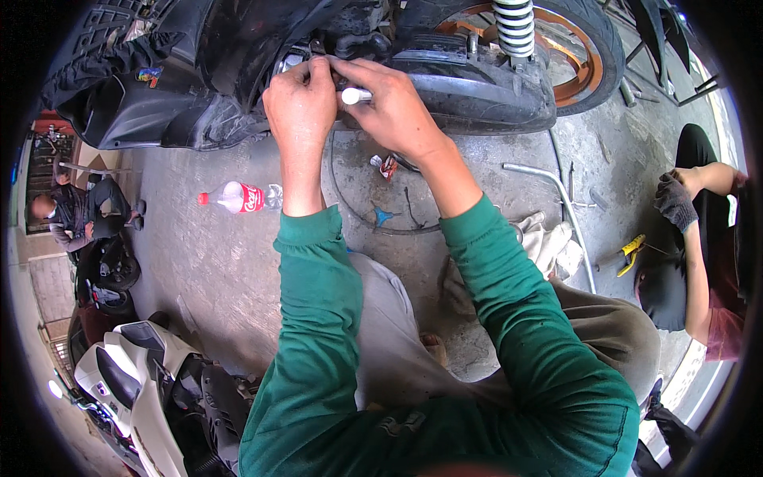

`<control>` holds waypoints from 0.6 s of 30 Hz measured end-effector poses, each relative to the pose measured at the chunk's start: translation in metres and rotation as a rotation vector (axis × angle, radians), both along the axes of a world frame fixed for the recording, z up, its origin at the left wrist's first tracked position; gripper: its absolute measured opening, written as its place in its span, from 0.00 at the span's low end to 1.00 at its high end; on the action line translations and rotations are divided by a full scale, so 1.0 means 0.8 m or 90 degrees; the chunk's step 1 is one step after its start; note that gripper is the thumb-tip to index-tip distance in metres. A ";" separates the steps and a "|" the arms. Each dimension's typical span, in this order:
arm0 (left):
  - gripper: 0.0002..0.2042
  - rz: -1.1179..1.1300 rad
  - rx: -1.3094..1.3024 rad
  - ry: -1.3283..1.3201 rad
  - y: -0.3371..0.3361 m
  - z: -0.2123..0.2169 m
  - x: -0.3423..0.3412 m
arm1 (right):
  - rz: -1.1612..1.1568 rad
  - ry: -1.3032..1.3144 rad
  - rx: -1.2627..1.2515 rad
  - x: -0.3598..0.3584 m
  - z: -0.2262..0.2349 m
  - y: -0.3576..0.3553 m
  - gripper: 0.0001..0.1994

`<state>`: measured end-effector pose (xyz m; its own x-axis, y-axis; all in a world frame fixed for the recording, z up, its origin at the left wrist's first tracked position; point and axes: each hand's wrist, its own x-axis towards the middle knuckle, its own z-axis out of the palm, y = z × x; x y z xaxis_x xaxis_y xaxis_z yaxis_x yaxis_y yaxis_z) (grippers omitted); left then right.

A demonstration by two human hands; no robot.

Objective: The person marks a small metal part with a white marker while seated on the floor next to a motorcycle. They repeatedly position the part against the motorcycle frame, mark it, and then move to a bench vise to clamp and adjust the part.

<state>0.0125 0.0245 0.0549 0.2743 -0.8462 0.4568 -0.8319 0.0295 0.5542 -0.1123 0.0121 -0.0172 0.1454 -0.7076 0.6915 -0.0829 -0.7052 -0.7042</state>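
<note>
A black scooter stands before me, its rear wheel with an orange rim and a white shock spring at the upper right. My left hand pinches a small part at the engine area under the body panel. My right hand reaches into the same spot, holding a small white cylindrical object between its fingers. Both arms wear green sleeves. What the fingertips touch inside is hidden.
A plastic bottle with a red label lies on the concrete. A blue tool, a bent metal tube, a rag and yellow pliers lie nearby. A gloved person crouches at right; a white scooter stands lower left.
</note>
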 end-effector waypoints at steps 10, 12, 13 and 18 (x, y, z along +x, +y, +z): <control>0.16 0.007 -0.094 -0.021 0.002 -0.007 0.006 | -0.022 -0.228 0.178 0.017 -0.016 -0.046 0.14; 0.16 0.019 -0.076 -0.086 0.002 -0.013 0.009 | -0.009 -0.233 0.195 0.015 -0.015 -0.055 0.13; 0.16 0.030 -0.079 -0.113 0.001 -0.016 0.010 | -0.008 -0.223 0.197 0.016 -0.013 -0.060 0.13; 0.16 0.060 -0.088 -0.166 -0.009 -0.033 0.010 | -0.055 -0.252 0.225 0.029 -0.005 -0.078 0.12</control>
